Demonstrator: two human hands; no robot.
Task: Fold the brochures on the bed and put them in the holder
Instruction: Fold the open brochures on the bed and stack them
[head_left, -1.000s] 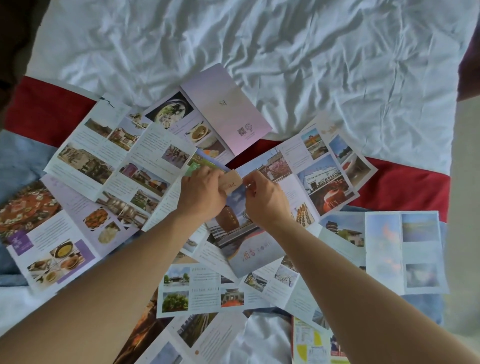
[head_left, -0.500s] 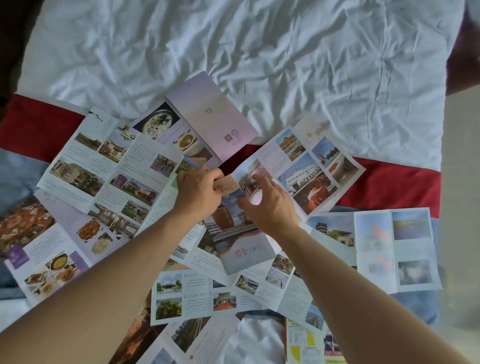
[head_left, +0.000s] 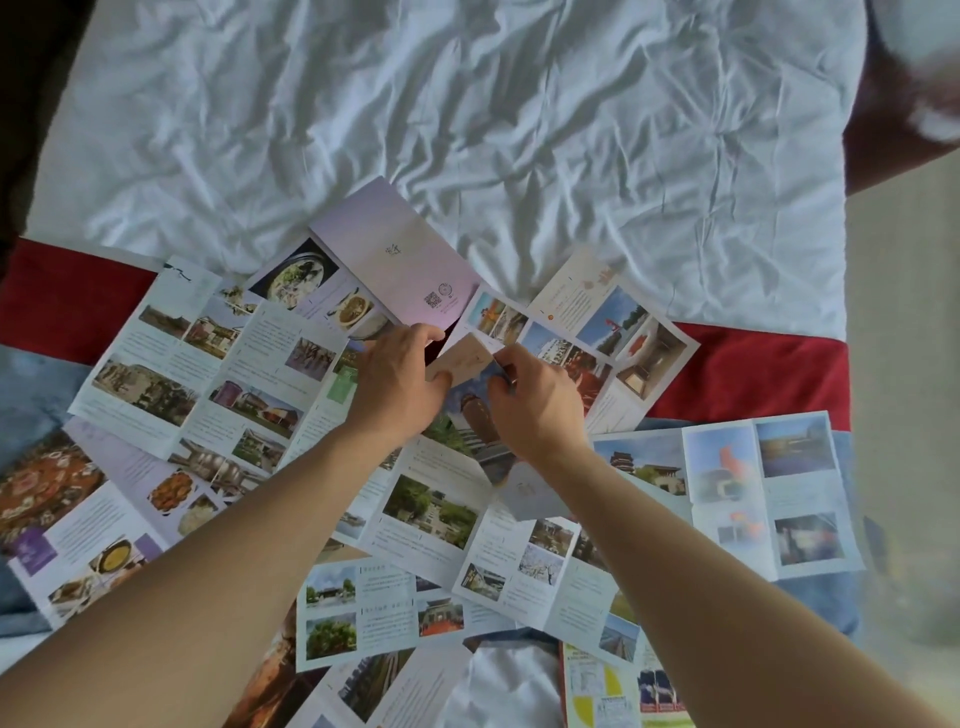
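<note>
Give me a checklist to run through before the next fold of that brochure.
1. Both hands on the brochure: ok, left hand and right hand pinch its tan top flap.
2. Flap edges lined up: cannot tell, fingers cover them.
3. Other brochures clear of it: not ok, several overlap it.
4. Flat surface beneath: not ok, rumpled white sheet.
5. Holder within reach: cannot tell, not in view.

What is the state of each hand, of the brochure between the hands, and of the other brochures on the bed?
Left hand: grips the beige panel's left edge.
Right hand: fingers pinch the panel's right edge.
Beige-panel brochure: partly folded, held over the pile.
Purple brochure: unfolded, flat.
Blue-photo brochure: unfolded, flat.
White sheet: wrinkled.
</note>
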